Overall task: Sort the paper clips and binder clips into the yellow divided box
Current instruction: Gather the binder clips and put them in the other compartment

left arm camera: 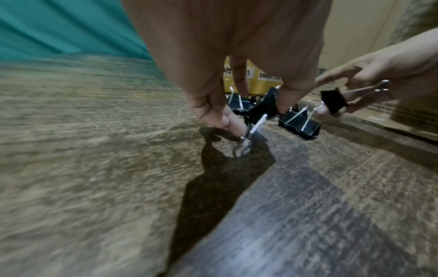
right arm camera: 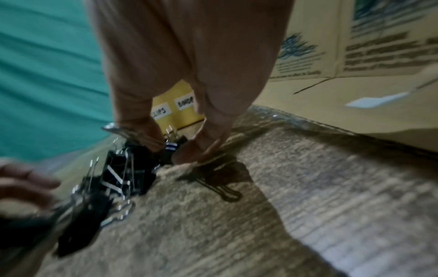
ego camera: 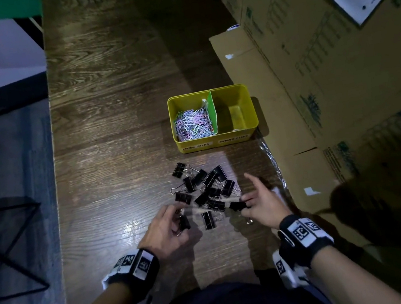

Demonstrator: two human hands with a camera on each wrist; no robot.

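The yellow divided box stands on the dark wooden table, with pastel paper clips in its left compartment; a green divider splits it, and the right compartment looks almost bare. Several black binder clips lie in a loose pile in front of it. My left hand pinches one binder clip by its wire handle, low over the table at the pile's near left. At the pile's near right, my right hand grips another binder clip by its handles, with the index finger stretched forward.
Cardboard boxes wall off the table's right side, with crinkled clear plastic along their base. The table's left edge drops to a blue floor, where a black wire frame stands.
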